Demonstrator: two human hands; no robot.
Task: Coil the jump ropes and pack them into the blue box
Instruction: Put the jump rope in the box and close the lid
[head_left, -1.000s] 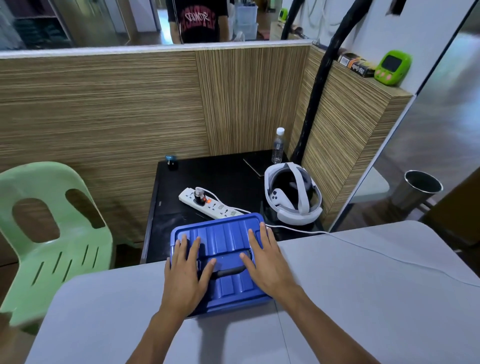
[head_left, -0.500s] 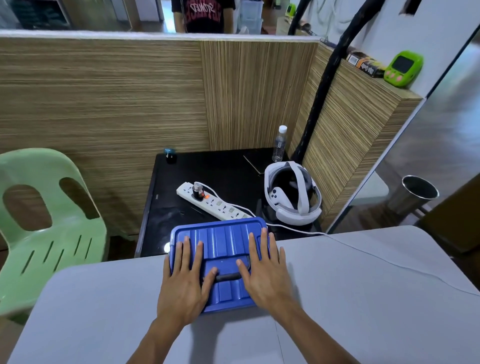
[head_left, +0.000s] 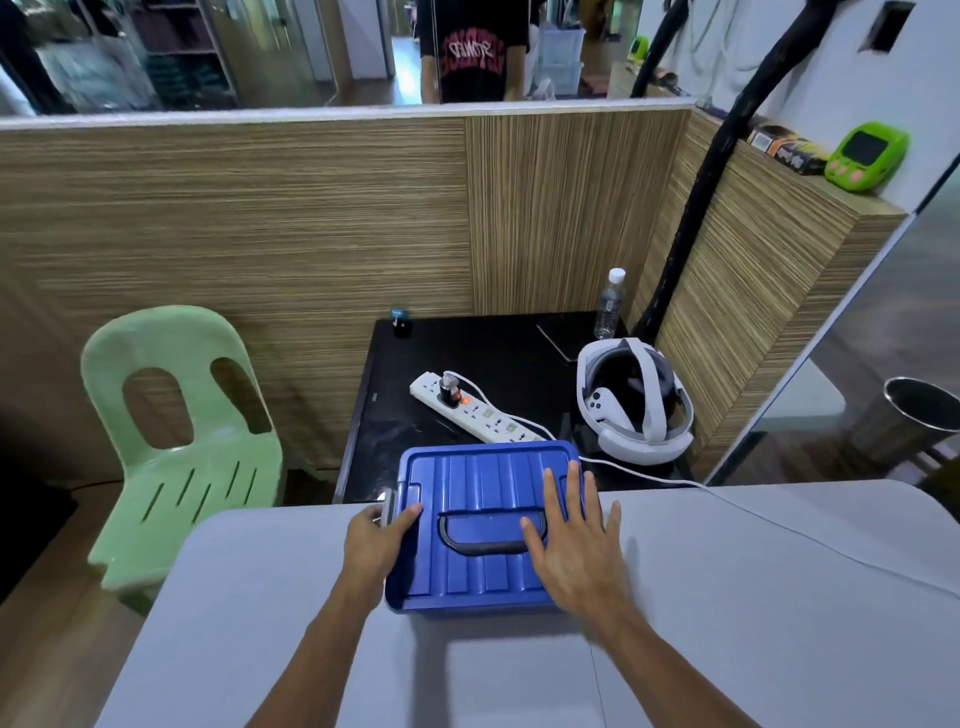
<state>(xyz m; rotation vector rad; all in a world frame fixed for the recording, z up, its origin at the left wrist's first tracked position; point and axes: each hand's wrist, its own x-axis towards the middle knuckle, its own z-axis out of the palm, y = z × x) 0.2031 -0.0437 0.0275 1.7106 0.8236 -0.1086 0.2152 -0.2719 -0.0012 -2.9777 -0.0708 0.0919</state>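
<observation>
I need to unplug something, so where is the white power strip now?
In the head view, the white power strip lies on the black side table, just beyond the blue plastic box, left of the white VR headset.

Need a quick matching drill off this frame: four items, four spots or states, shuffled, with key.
Things:
1. blue box
2. left hand
3. right hand
4. power strip

Places or states:
A. flat on the lid, fingers spread
B. on the black side table
C. at the latch on the box's left edge
D. lid on, at the far edge of the grey table

Pairs: 1-D, 2-C, 3-A, 4-B
</observation>
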